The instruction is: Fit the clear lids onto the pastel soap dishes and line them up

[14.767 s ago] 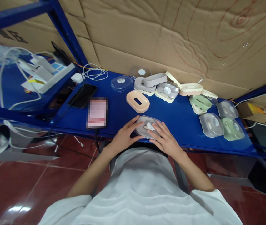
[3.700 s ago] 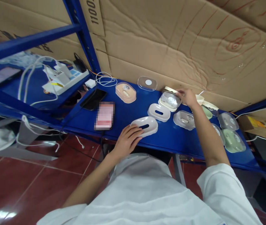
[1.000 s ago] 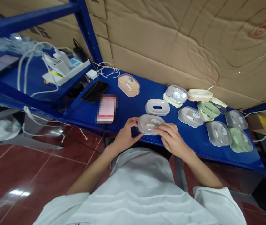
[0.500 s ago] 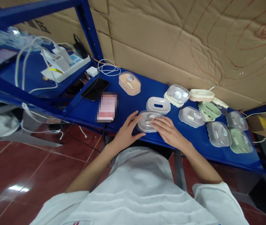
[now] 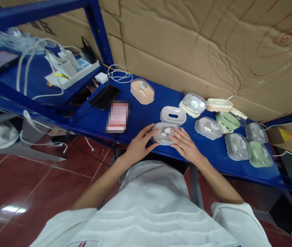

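Note:
A soap box with a clear lid and pale base lies near the front edge of the blue table. My left hand curves around its left end, thumb low and fingers above, touching the rim. The fingers of my right hand are spread and lie over the lid's right part, partly hiding a round sticker. Just behind the box sits a pale tray with an oval slot, its hollow side up.
A peach soap box stands at the back left. Several lidded boxes, among them a green one, fill the right side. A phone with a blurred screen and a black phone lie left. A power strip with cables rests on the shelf.
The fingers of my right hand have spread and shifted slightly right on the lid. My left hand has closed in a little on the box's left end.

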### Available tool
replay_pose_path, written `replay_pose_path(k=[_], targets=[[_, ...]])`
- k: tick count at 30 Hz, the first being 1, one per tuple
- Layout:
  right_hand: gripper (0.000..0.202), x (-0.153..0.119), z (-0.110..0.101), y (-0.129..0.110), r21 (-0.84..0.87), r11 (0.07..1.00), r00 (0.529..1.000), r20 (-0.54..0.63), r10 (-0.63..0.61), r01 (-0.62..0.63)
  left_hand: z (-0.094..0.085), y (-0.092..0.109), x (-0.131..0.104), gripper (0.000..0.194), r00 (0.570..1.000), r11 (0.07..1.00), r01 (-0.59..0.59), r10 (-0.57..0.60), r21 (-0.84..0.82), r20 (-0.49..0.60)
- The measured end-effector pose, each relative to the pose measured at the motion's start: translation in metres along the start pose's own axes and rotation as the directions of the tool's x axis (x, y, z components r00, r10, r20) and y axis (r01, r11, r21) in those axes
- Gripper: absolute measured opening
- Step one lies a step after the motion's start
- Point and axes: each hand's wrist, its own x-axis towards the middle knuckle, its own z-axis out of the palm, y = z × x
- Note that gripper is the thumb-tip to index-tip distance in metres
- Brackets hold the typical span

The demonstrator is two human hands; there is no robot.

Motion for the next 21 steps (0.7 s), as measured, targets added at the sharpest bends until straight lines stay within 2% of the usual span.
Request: replay_pose_path(k=[7,12,15,17,21], targets=[[0.064,-0.001,-0.002,0.007,0.075,0.996,0.998,0.006,0.057,-0.057,0.001,0.005,0.003,0.057,1.000,0.996,0.007,-0.008,0.090,0.001],[0.054,0.001,-0.003,-0.001,-0.041,0.998,0.998,0.037,0.051,-0.050,0.001,0.005,0.002,0.056,1.000,0.998,-0.011,0.012,0.058,-0.011],[0.049,0.013,-0.008,-0.021,-0.169,0.984,0.992,0.103,0.076,-0.057,0.001,0.006,0.001,0.056,0.988,0.997,-0.065,0.069,0.039,-0.136],[0.050,0.028,-0.009,-0.036,-0.247,0.968,0.981,0.172,0.086,-0.042,0.002,0.006,-0.001,0.053,0.963,0.995,-0.090,0.096,0.034,-0.251],[0.050,0.070,0.000,-0.052,-0.309,0.950,0.963,0.240,0.119,-0.040,0.003,0.007,-0.001,0.046,0.901,0.999,-0.015,0.030,0.038,-0.432]])
